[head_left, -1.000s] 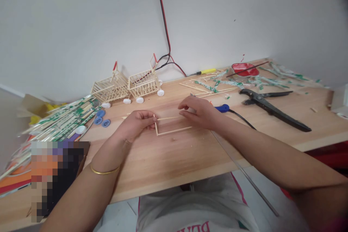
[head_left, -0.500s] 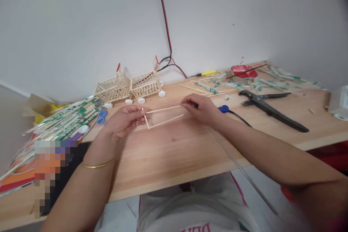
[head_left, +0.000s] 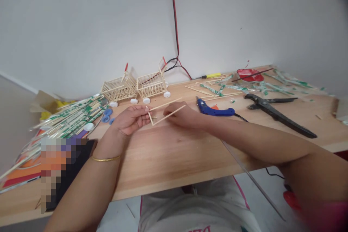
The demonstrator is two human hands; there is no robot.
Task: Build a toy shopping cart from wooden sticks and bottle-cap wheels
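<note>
My left hand pinches a three-sided frame of thin wooden sticks at its near-left corner, above the table. Its two long sticks point right and its short side crosses between them. A short stick end also shows by the left fingertips. My right hand is behind the frame's open end, its fingers curled together and partly hidden by the lower stick. What those fingers hold, if anything, does not show. A blue glue gun lies just right of the right hand.
Two small stick-built carts, a left cart and a right cart, stand behind on white wheels. Wrapped sticks pile at left near blue rings. Black cutters, a red dish and a yellow-handled tool lie right.
My right hand has moved left from the upper stick's tip to behind the frame, uncovering the glue gun. The frame stays in my left hand, slightly turned. The view has shifted a little.
</note>
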